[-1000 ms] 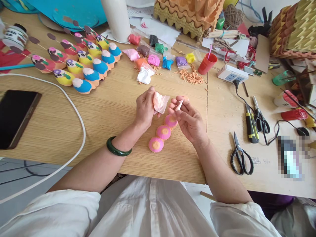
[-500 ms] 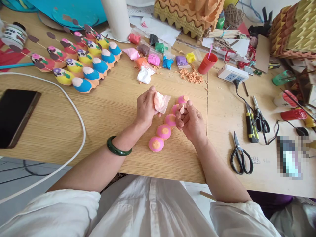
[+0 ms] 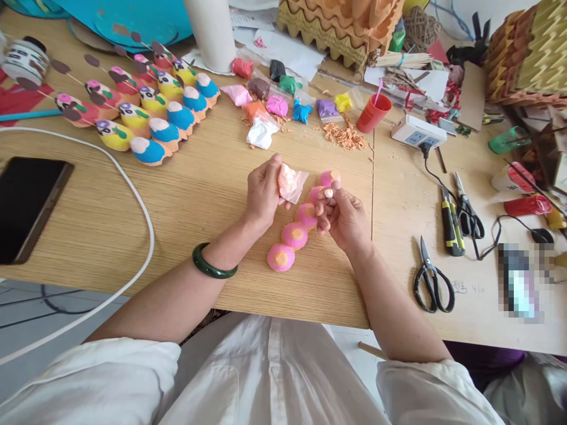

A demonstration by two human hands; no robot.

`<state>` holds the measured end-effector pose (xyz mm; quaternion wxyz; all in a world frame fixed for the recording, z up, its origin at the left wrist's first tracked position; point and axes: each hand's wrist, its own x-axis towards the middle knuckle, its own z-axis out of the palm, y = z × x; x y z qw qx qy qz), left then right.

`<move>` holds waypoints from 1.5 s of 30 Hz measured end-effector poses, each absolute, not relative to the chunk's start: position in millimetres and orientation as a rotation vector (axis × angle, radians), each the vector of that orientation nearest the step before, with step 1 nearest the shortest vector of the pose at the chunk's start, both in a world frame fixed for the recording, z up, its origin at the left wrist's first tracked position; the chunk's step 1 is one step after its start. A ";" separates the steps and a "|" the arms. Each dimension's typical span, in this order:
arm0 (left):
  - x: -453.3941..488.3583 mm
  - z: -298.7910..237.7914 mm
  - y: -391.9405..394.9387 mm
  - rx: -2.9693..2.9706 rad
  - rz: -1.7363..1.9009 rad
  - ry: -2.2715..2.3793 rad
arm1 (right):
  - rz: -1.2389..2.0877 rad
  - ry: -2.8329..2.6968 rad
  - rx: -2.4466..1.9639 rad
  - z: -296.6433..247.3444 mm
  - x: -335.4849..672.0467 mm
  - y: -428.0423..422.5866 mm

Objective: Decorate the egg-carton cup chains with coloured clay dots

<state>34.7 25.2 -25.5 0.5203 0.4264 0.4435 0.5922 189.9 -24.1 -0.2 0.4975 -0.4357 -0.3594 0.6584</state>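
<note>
My left hand [image 3: 262, 192] is closed around a small clear bag of pale pink clay [image 3: 290, 180], its open end toward the right. Between the fingers of my right hand [image 3: 348, 218] sits a small pinch of pale clay [image 3: 328, 193]. Below and between the hands, a row of pink-covered egg-carton cups [image 3: 294, 235] with bare orange tops runs slantwise on the table. My right fingers hide part of the cups toward the far end.
Decorated egg-carton figures [image 3: 163, 128] stand at the left, near a phone [image 3: 33, 209] and white cable [image 3: 148, 218]. Bagged coloured clays [image 3: 277, 106], orange crumbs [image 3: 344, 137] and a red cup [image 3: 373, 113] lie beyond. Scissors [image 3: 429, 280] and a cutter [image 3: 452, 224] lie right.
The pinch of clay in my right fingers has turned and looks rounder, a little higher on the fingertips. My left hand and the bag have hardly moved.
</note>
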 end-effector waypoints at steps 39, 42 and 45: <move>33.2 -14.7 21.0 0.838 1.401 1.003 | 1.737 -0.790 -0.707 -2.6 209.5 -15.3; 33.3 -15.0 20.7 0.831 1.409 0.987 | 1.793 -0.808 -0.654 -1.2 213.5 -16.7; 33.5 -16.2 20.3 0.825 1.413 0.951 | 1.792 -0.833 -0.631 0.1 216.1 -18.1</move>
